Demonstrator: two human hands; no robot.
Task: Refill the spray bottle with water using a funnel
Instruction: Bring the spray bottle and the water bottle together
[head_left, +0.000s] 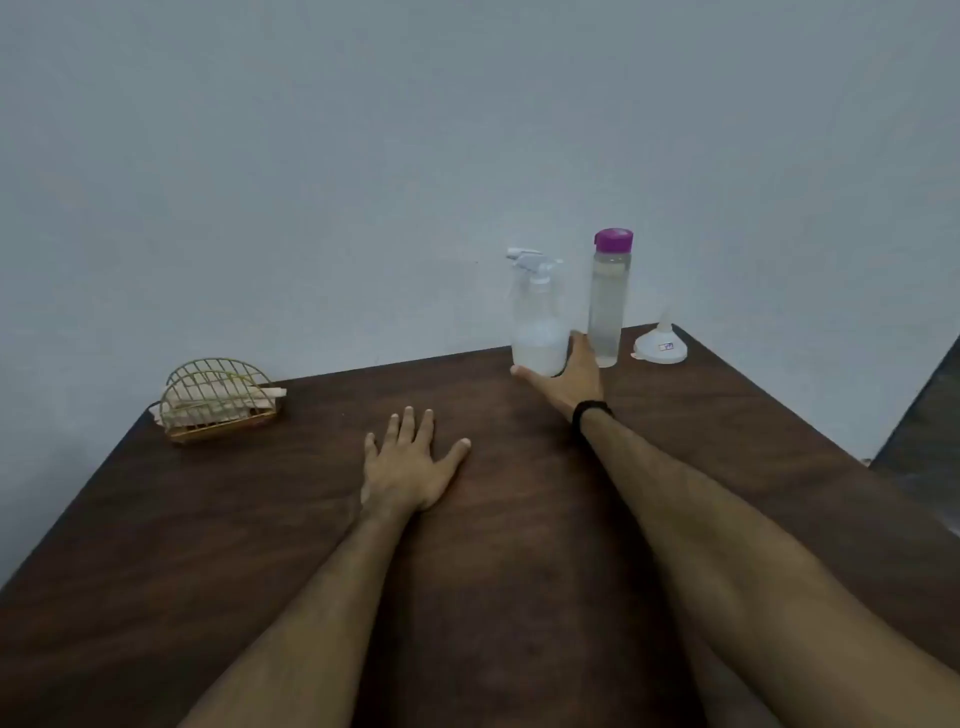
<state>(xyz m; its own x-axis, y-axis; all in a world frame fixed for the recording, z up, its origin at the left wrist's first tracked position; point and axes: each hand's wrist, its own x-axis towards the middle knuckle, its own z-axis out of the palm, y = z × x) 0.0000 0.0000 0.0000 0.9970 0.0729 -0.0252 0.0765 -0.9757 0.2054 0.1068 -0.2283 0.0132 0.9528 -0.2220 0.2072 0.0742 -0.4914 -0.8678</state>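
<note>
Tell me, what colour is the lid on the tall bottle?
Purple. The lid tops the tall clear bottle, seen in the head view.

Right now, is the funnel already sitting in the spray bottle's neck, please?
No, the funnel rests upside down on the table, while the spray bottle keeps its trigger head.

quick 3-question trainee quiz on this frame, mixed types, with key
1. True or false: the funnel sits in the neck of the spray bottle.
2. Which hand is at the spray bottle's base? A) the left hand B) the right hand
3. Fill in: the water bottle has a ______ cap.

Key
1. False; it lies mouth-down on the table, right of the water bottle.
2. B; the left hand lies flat on the table.
3. Purple.
</note>
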